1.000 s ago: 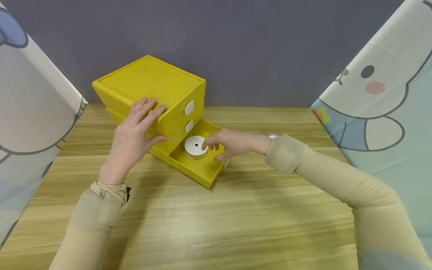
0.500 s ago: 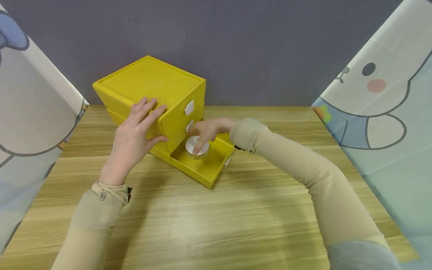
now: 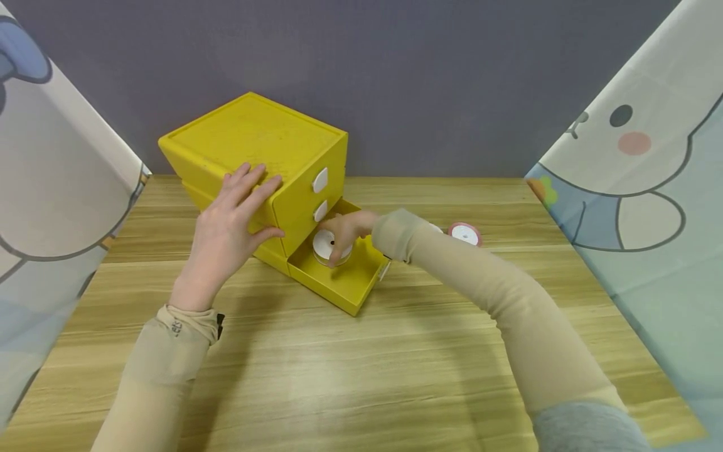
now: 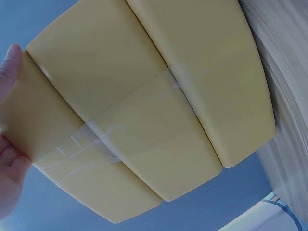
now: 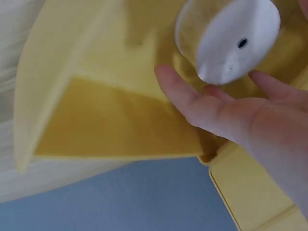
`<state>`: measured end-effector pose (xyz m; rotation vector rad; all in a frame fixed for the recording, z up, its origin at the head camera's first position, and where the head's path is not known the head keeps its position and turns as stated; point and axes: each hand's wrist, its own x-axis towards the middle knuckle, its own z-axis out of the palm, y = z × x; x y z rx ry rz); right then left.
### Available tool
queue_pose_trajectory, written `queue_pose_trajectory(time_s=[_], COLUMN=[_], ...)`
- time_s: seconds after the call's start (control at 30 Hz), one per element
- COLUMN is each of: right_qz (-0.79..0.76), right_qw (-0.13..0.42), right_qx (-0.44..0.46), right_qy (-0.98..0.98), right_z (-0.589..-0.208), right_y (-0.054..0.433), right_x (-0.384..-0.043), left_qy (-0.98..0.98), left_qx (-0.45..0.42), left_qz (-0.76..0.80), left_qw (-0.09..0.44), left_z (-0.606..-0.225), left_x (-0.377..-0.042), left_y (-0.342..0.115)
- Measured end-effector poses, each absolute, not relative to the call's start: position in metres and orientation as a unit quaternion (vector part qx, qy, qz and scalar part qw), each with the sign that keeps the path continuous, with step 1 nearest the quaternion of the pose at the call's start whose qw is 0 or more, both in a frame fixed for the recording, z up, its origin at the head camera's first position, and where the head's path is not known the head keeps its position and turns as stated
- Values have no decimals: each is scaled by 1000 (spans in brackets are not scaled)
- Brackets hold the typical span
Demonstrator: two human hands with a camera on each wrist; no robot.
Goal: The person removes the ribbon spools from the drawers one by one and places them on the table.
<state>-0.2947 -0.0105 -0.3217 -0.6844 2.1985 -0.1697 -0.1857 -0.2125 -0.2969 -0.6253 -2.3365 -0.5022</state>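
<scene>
A yellow drawer cabinet [image 3: 257,135] stands at the back left, its lowest drawer [image 3: 353,276] pulled out. Inside that drawer lies a spool with a white face and a small centre hole [image 5: 236,45]. My right hand [image 3: 347,232] reaches over the spool from the right, its fingers and thumb spread beside it; any firm grip is hard to make out. My left hand [image 3: 228,216] rests on the cabinet's near top corner, with fingers laid on the top and the thumb out along the front. Clear tape crosses the cabinet's side panels [image 4: 144,96] in the left wrist view.
Right of the drawer, a pink-rimmed spool [image 3: 465,234] lies on the wooden table [image 3: 350,376], with another white piece partly hidden behind my right sleeve [image 3: 474,267]. A grey wall [image 3: 440,88] rises behind. Printed cloths hang at both sides.
My right hand has moved left and down into the drawer, over the spool, then shifted slightly. The pink-rimmed spool has come into fuller view. My left hand stays on the cabinet.
</scene>
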Motion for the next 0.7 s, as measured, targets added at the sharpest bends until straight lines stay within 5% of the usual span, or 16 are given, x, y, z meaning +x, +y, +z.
queue_pose_trajectory(time_s=[0.7], right_qz=[-45], right_qw=[319], right_qx=[-321], right_qy=[891], right_z=[-327], right_y=[-2], right_x=[-289], left_qy=[-892], left_qx=[-240], left_qz=[-191], left_qw=[332], left_z=[-297], left_x=[-185], left_y=[-216])
